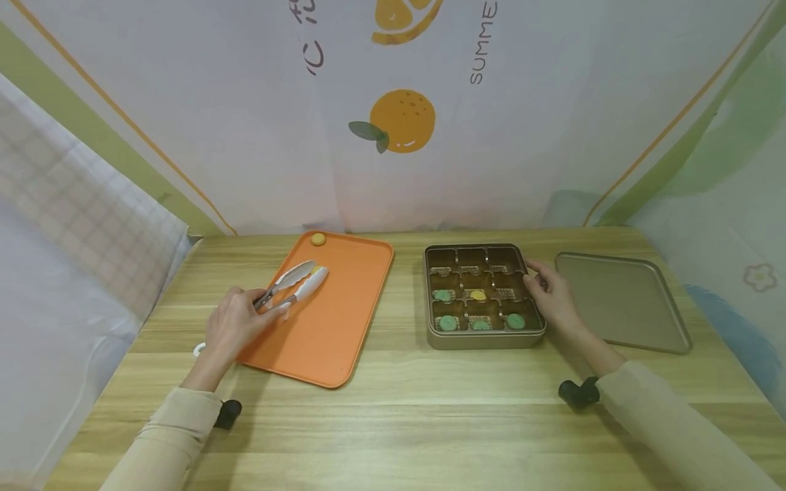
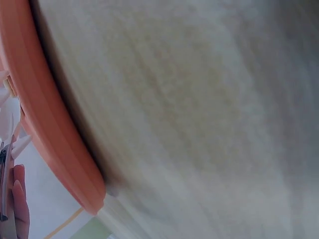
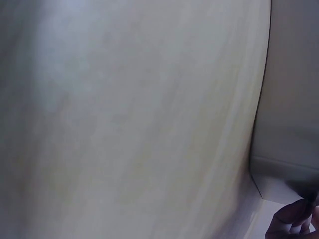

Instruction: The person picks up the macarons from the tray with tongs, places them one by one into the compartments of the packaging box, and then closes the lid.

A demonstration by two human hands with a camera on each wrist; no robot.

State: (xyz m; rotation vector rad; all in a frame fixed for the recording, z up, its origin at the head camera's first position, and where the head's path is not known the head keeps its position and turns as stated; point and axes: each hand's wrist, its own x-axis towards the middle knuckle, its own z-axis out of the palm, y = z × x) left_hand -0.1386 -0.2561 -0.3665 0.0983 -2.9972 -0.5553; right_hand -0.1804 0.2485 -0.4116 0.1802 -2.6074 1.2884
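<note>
The left hand (image 1: 236, 320) grips a pair of metal tongs (image 1: 312, 283) with pale tips, angled over an orange tray (image 1: 325, 341). The tips stand slightly apart, and a yellow cookie (image 1: 318, 270) shows between them; whether they clamp it, I cannot tell. Another round yellow cookie (image 1: 318, 239) lies in the tray's far left corner.

To the right of the tray, well apart from it, stands a square metal tin (image 1: 485, 341), its brown insert (image 1: 505, 256) divided into nine compartments. In the middle row, a green cookie (image 1: 443, 295) sits in the left compartment and a yellow one in the centre; the near row holds a green one in each compartment. The right hand (image 1: 555, 300) grips the tin's right side, thumb at the rim.

Just beyond that hand, the flat lid (image 1: 626, 300) lies on the wood-grain table (image 1: 393, 436). A white cloth (image 1: 270, 136) printed with oranges hangs behind.
</note>
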